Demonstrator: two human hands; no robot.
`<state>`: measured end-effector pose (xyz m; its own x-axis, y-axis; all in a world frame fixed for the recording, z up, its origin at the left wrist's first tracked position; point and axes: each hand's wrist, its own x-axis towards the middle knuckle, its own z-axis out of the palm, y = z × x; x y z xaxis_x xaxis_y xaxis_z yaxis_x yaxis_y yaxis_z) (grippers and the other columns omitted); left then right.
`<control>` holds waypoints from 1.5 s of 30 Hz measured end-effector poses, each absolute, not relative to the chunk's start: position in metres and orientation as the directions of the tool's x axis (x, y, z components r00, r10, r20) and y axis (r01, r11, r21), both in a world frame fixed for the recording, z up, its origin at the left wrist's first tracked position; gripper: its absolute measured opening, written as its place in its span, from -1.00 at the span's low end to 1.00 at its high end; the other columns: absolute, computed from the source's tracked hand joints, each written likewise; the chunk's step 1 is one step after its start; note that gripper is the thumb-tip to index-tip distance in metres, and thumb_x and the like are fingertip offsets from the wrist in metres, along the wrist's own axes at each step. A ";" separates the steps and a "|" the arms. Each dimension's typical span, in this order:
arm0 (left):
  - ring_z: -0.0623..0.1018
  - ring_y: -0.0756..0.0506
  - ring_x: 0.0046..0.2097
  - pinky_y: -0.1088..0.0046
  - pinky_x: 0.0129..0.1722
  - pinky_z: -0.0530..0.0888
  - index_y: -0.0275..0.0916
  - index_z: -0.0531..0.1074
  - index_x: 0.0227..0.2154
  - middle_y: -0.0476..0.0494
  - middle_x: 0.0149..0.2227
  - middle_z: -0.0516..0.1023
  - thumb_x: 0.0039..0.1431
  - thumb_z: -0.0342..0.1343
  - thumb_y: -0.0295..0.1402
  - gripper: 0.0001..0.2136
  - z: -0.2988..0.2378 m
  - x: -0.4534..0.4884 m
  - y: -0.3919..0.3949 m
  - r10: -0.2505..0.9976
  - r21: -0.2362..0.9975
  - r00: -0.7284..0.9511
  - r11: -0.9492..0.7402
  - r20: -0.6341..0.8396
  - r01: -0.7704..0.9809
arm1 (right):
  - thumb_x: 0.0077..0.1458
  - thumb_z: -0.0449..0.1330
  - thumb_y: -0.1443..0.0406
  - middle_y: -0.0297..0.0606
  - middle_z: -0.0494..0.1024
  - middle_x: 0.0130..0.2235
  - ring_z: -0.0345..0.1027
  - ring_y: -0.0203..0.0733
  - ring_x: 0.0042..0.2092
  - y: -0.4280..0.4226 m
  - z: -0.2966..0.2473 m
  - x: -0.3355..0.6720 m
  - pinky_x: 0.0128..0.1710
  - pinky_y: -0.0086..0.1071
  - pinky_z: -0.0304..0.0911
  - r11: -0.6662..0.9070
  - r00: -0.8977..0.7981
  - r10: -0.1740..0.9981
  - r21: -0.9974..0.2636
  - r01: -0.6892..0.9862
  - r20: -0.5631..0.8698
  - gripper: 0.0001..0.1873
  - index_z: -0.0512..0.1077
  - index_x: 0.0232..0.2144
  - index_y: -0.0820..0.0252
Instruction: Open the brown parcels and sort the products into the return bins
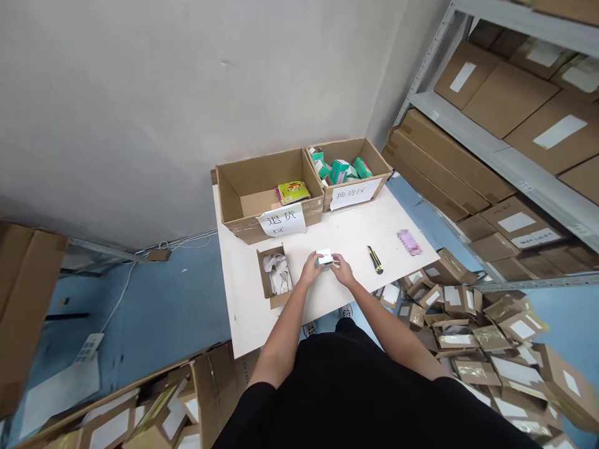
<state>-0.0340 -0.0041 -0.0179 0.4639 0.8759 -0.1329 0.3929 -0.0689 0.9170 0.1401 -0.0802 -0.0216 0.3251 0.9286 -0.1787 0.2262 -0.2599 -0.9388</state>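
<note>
My left hand (311,269) and my right hand (341,270) meet over the white table (248,312), both closed on a small white and green box (324,257) held between them. Just left of my left hand lies a small open cardboard box (267,282) with crumpled white paper inside.
Two labelled open cartons stand at the table's back: the left carton (234,202) holds a colourful packet, the right carton (374,163) holds green boxes. A utility knife (375,259) and a pink object (409,242) lie right. Small parcels (486,349) pile on the floor; shelves (505,156) hold cartons.
</note>
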 end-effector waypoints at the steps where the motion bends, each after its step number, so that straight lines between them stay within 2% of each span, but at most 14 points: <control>1: 0.32 -0.28 0.44 0.04 0.35 0.36 -0.14 0.57 0.02 -0.32 0.36 0.39 0.13 0.27 -0.46 -0.63 -0.018 -0.035 -0.004 0.876 0.914 0.465 -0.080 -0.126 0.398 | 0.04 0.23 0.24 -0.19 0.57 0.12 0.51 -0.07 0.07 -0.079 -0.022 0.139 0.20 -0.08 0.37 -0.257 0.322 0.930 -0.939 0.228 -0.177 -0.55 0.44 0.03 0.03; 4: 0.40 -0.35 0.38 -0.02 0.35 0.36 -0.14 0.60 0.00 -0.33 0.40 0.34 0.10 0.34 -0.40 -0.64 -0.020 -0.039 -0.003 0.866 0.911 0.478 -0.067 -0.149 0.406 | -0.01 0.24 0.25 -0.18 0.56 0.11 0.51 -0.05 0.07 -0.077 -0.027 0.138 0.19 -0.07 0.38 -0.292 0.332 0.919 -0.934 0.208 -0.213 -0.51 0.45 0.03 0.03; 7: 0.49 -0.34 0.31 -0.02 0.28 0.45 -0.11 0.55 0.08 -0.32 0.41 0.31 0.01 0.39 -0.41 -0.50 -0.025 -0.040 -0.006 0.866 0.937 0.465 0.012 -0.185 0.350 | -0.09 0.28 0.24 -0.18 0.55 0.06 0.51 -0.05 0.04 -0.075 -0.036 0.137 0.10 -0.08 0.43 -0.331 0.348 0.894 -0.939 0.094 -0.281 -0.33 0.38 0.14 0.03; 10: 0.59 -0.26 0.19 0.05 0.16 0.55 -0.12 0.42 0.20 -0.35 0.27 0.47 0.01 0.31 -0.47 -0.38 -0.033 -0.031 -0.010 0.915 0.947 0.333 0.131 -0.230 0.292 | -0.14 0.31 0.21 -0.21 0.56 -0.05 0.53 -0.04 -0.03 -0.069 -0.046 0.133 0.03 -0.08 0.45 -0.332 0.327 0.888 -0.943 -0.031 -0.323 -0.29 0.36 0.13 0.05; 13: 0.60 -0.22 0.14 0.11 0.11 0.57 -0.14 0.41 0.11 -0.28 0.12 0.57 -0.01 0.28 -0.50 -0.45 -0.034 -0.015 0.000 0.954 0.949 0.171 0.202 -0.246 0.241 | -0.12 0.31 0.14 -0.26 0.57 -0.19 0.54 -0.02 -0.14 -0.052 -0.051 0.135 -0.03 -0.08 0.47 -0.326 0.333 0.881 -0.942 -0.084 -0.335 -0.39 0.38 0.04 0.05; 17: 0.62 -0.20 0.07 0.12 0.10 0.57 -0.11 0.43 0.03 -0.21 0.11 0.58 0.03 0.27 -0.46 -0.54 -0.014 0.014 0.042 0.962 0.972 0.224 0.105 -0.152 0.210 | -0.09 0.31 0.07 -0.28 0.57 -0.24 0.55 0.00 -0.16 -0.009 -0.033 0.171 -0.03 -0.08 0.47 -0.236 0.364 0.897 -0.968 -0.086 -0.251 -0.37 0.40 0.06 0.03; 23: 0.56 -0.25 0.16 0.17 0.03 0.58 -0.10 0.37 0.18 -0.29 0.24 0.48 0.16 0.24 -0.37 -0.50 0.065 0.099 0.131 0.955 0.978 0.292 -0.102 0.046 0.181 | 0.03 0.33 0.07 -0.24 0.59 -0.18 0.52 0.00 -0.09 0.082 0.043 0.281 0.04 -0.09 0.44 -0.063 0.337 0.940 -0.998 -0.002 -0.060 -0.40 0.43 0.13 0.00; 30: 0.49 -0.27 0.25 0.08 0.29 0.41 -0.14 0.35 0.24 -0.29 0.22 0.49 0.24 0.22 -0.38 -0.49 0.177 0.230 0.259 0.879 0.911 0.343 -0.393 0.331 0.126 | 0.11 0.32 0.14 -0.15 0.61 0.02 0.49 0.01 0.03 0.218 0.143 0.402 0.12 -0.06 0.43 0.182 0.359 0.913 -0.981 0.062 0.192 -0.28 0.33 0.30 0.02; 32: 0.46 -0.28 0.30 0.06 0.33 0.38 -0.17 0.36 0.25 -0.32 0.24 0.48 0.23 0.22 -0.40 -0.49 0.202 0.255 0.296 0.868 0.900 0.339 -0.421 0.363 0.115 | 0.11 0.33 0.16 -0.11 0.57 0.11 0.44 0.03 0.14 0.255 0.164 0.431 0.22 -0.03 0.36 0.221 0.349 0.906 -0.971 0.085 0.237 -0.24 0.31 0.34 0.04; 35: 0.26 -0.32 0.45 0.00 0.42 0.25 -0.18 0.33 0.32 -0.32 0.39 0.33 0.18 0.29 -0.42 -0.37 0.230 0.266 0.333 0.870 0.873 0.284 -0.459 0.404 0.165 | 0.05 0.36 0.20 -0.05 0.45 0.27 0.27 0.08 0.35 0.287 0.178 0.460 0.36 0.03 0.19 0.207 0.389 0.894 -0.975 0.085 0.223 -0.13 0.25 0.39 0.06; 37: 0.19 -0.33 0.49 -0.03 0.43 0.23 -0.14 0.29 0.37 -0.29 0.44 0.27 0.18 0.30 -0.40 -0.32 0.238 0.259 0.339 0.873 0.870 0.264 -0.461 0.409 0.177 | 0.05 0.34 0.21 -0.05 0.41 0.32 0.20 0.07 0.40 0.287 0.173 0.463 0.39 0.04 0.14 0.193 0.400 0.893 -0.979 0.071 0.205 -0.10 0.22 0.42 0.06; 40: 0.33 -0.33 0.42 -0.02 0.35 0.35 -0.08 0.28 0.40 -0.29 0.39 0.36 0.22 0.28 -0.34 -0.32 0.230 0.229 0.320 0.882 0.890 0.293 -0.426 0.368 0.165 | 0.06 0.28 0.24 -0.06 0.42 0.33 0.25 0.06 0.38 0.263 0.154 0.440 0.38 0.04 0.16 0.186 0.386 0.901 -0.981 0.063 0.196 -0.15 0.24 0.41 0.04; 42: 0.46 -0.30 0.33 0.02 0.28 0.45 -0.08 0.29 0.39 -0.30 0.32 0.45 0.26 0.24 -0.29 -0.36 0.211 0.197 0.293 0.887 0.903 0.325 -0.396 0.329 0.167 | 0.07 0.25 0.26 -0.07 0.46 0.29 0.30 0.07 0.35 0.239 0.140 0.405 0.36 0.05 0.20 0.193 0.342 0.917 -0.979 0.071 0.205 -0.21 0.30 0.37 0.03; 45: 0.45 -0.29 0.33 0.10 0.24 0.49 -0.08 0.38 0.33 -0.27 0.33 0.45 0.30 0.19 -0.24 -0.46 0.167 0.131 0.237 0.910 0.893 0.271 -0.381 0.315 0.241 | 0.11 0.22 0.29 -0.17 0.47 0.30 0.30 0.05 0.35 0.204 0.122 0.332 0.34 0.01 0.24 0.247 0.206 0.942 -0.963 0.108 0.264 -0.29 0.37 0.33 -0.04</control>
<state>0.1313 0.2368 0.1669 0.2711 0.9095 0.3150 0.2406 -0.3809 0.8928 0.3321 0.2039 0.1223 0.2059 0.9421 0.2645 0.1085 0.2466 -0.9630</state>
